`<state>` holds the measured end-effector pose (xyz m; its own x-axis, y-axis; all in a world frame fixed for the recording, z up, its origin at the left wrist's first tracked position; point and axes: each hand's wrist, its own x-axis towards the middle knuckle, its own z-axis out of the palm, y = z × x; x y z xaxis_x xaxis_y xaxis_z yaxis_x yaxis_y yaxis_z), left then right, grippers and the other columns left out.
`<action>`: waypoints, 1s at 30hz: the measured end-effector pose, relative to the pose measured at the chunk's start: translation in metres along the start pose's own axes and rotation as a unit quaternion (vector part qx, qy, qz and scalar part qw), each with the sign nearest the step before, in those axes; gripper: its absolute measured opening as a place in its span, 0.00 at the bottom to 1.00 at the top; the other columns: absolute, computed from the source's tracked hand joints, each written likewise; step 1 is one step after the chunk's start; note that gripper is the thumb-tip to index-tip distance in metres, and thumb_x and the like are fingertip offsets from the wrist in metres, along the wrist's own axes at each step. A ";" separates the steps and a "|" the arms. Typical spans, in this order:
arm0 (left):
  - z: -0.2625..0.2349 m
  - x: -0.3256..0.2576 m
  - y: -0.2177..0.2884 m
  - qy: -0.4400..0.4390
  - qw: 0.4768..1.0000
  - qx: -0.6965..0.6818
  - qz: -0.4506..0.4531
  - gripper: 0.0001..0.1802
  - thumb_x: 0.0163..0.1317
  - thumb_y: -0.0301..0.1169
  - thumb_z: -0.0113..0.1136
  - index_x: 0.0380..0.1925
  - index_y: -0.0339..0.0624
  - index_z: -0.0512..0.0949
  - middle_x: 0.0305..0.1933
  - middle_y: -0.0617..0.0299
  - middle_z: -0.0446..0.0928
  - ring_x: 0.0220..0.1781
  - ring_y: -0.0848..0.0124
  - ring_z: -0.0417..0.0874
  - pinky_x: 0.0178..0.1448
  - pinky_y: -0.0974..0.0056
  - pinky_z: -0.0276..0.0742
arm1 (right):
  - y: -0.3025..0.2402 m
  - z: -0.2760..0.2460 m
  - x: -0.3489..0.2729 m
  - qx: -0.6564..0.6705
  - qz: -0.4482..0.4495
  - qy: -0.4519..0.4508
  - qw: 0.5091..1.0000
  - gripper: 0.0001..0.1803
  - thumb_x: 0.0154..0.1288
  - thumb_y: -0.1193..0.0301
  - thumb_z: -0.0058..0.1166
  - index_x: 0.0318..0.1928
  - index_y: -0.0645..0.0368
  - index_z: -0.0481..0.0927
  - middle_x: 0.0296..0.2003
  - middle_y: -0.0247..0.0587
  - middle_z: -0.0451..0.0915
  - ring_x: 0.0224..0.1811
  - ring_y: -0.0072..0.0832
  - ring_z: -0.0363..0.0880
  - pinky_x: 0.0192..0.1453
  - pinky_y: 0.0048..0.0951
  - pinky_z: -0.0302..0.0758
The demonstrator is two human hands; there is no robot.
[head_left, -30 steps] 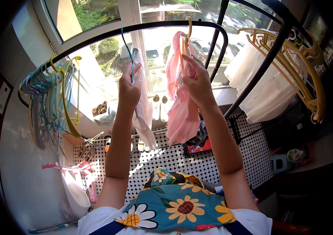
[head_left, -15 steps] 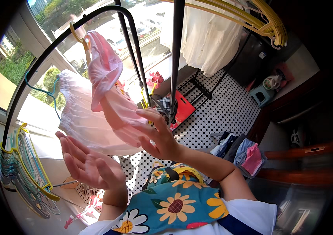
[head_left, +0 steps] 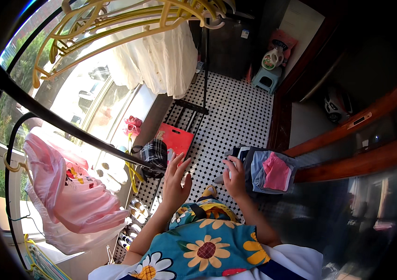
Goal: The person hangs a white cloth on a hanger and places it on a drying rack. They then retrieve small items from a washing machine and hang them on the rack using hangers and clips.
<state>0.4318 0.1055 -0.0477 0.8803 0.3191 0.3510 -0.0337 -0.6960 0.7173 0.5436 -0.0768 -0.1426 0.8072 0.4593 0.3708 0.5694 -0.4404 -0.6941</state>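
Observation:
In front of my teal sunflower-print apron (head_left: 208, 247), both hands are raised with nothing in them. My left hand (head_left: 176, 184) has its fingers apart and appears in front of the red board and dark plaid cloth (head_left: 154, 156). My right hand (head_left: 235, 177) is loosely curled, fingers apart, nearest the stack of folded clothes (head_left: 259, 172), which has a pink garment (head_left: 277, 171) on top. Off to the left, a pink shirt (head_left: 84, 200) with a printed front hangs from a yellowish hanger (head_left: 16, 163) on the black rack (head_left: 72, 128), apart from both hands.
Several yellow hangers (head_left: 128, 44) hang overhead, before white garments (head_left: 161, 60). A red board (head_left: 177, 140) stands on the black-and-white tiled floor (head_left: 236, 105). A detergent bottle sits on a blue stool (head_left: 267, 79). Shoes (head_left: 138, 210) line the left. A wooden-framed door (head_left: 348, 163) is at right.
My view has turned right. Both hands have left the pink shirt's side and now sit in front of me over the floor. The shirt hangs farther left, spread more fully.

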 end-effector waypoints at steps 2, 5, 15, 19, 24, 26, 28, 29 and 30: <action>0.034 0.023 -0.004 -0.035 0.999 0.003 0.005 0.25 0.54 0.20 0.53 0.54 0.43 0.70 0.63 0.49 0.63 0.69 0.47 0.58 0.68 0.48 0.57 | 0.025 -0.014 0.014 -0.012 0.030 0.020 0.999 0.17 0.54 0.79 0.49 0.47 0.61 0.75 0.49 0.49 0.70 0.51 0.47 0.69 0.55 0.42 0.67; 0.079 0.060 -0.011 -0.091 0.996 -0.006 0.010 0.24 0.54 0.22 0.54 0.54 0.44 0.70 0.62 0.49 0.63 0.67 0.47 0.60 0.67 0.50 0.59 | 0.059 -0.034 0.029 -0.057 0.062 0.043 0.996 0.18 0.53 0.78 0.50 0.47 0.61 0.75 0.49 0.50 0.69 0.52 0.47 0.68 0.56 0.42 0.66; 0.231 0.201 -0.022 -0.199 0.978 -0.051 0.036 0.21 0.55 0.26 0.54 0.52 0.46 0.72 0.60 0.50 0.65 0.60 0.50 0.67 0.61 0.53 0.65 | 0.154 -0.082 0.015 -0.195 0.191 0.077 0.959 0.26 0.54 0.72 0.56 0.54 0.64 0.68 0.54 0.58 0.65 0.59 0.53 0.62 0.63 0.50 0.58; 0.321 0.265 -0.033 -0.215 0.973 -0.057 0.068 0.21 0.56 0.25 0.54 0.52 0.47 0.73 0.61 0.49 0.64 0.60 0.49 0.68 0.59 0.54 0.68 | 0.173 -0.076 0.010 -0.208 0.277 0.065 0.936 0.23 0.55 0.70 0.56 0.52 0.63 0.70 0.53 0.55 0.65 0.58 0.52 0.62 0.63 0.51 0.58; 0.419 0.347 -0.042 -0.245 0.960 -0.102 0.085 0.22 0.54 0.23 0.55 0.51 0.46 0.73 0.61 0.48 0.65 0.60 0.49 0.69 0.58 0.56 0.70 | 0.170 -0.085 0.045 -0.197 0.396 0.036 0.896 0.20 0.55 0.70 0.55 0.50 0.59 0.73 0.49 0.51 0.70 0.54 0.51 0.65 0.58 0.51 0.61; 0.444 0.385 -0.044 -0.272 0.951 -0.137 0.046 0.21 0.54 0.22 0.55 0.51 0.44 0.73 0.61 0.48 0.65 0.60 0.50 0.69 0.58 0.56 0.70 | 0.174 -0.090 0.080 -0.220 0.419 0.090 0.876 0.16 0.56 0.70 0.54 0.46 0.58 0.76 0.46 0.48 0.72 0.51 0.48 0.68 0.55 0.49 0.64; 0.455 0.427 -0.055 -0.269 0.952 -0.124 0.077 0.20 0.55 0.22 0.54 0.50 0.43 0.73 0.61 0.47 0.65 0.60 0.49 0.69 0.59 0.56 0.70 | 0.188 -0.085 0.123 -0.203 0.418 0.154 0.872 0.15 0.56 0.70 0.54 0.45 0.59 0.76 0.46 0.48 0.72 0.51 0.46 0.68 0.54 0.47 0.65; 0.457 0.448 -0.060 -0.258 0.954 -0.125 0.094 0.20 0.55 0.22 0.54 0.50 0.43 0.73 0.61 0.47 0.65 0.60 0.49 0.69 0.59 0.56 0.70 | 0.197 -0.084 0.146 -0.192 0.413 0.180 0.872 0.15 0.56 0.71 0.54 0.45 0.59 0.77 0.46 0.48 0.72 0.51 0.46 0.68 0.53 0.45 0.65; 0.457 0.468 -0.067 -0.264 0.953 -0.110 0.095 0.20 0.55 0.22 0.54 0.50 0.43 0.73 0.61 0.48 0.65 0.59 0.49 0.70 0.59 0.56 0.70 | 0.209 -0.081 0.169 -0.171 0.408 0.189 0.877 0.14 0.56 0.72 0.55 0.44 0.60 0.77 0.45 0.47 0.72 0.50 0.44 0.69 0.53 0.42 0.66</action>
<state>1.0623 0.0077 -0.2060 0.9622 -0.2082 0.1758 -0.2629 -0.5389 0.8003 0.8110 -0.1539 -0.1748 0.9247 -0.3760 0.0595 -0.2604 -0.7389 -0.6214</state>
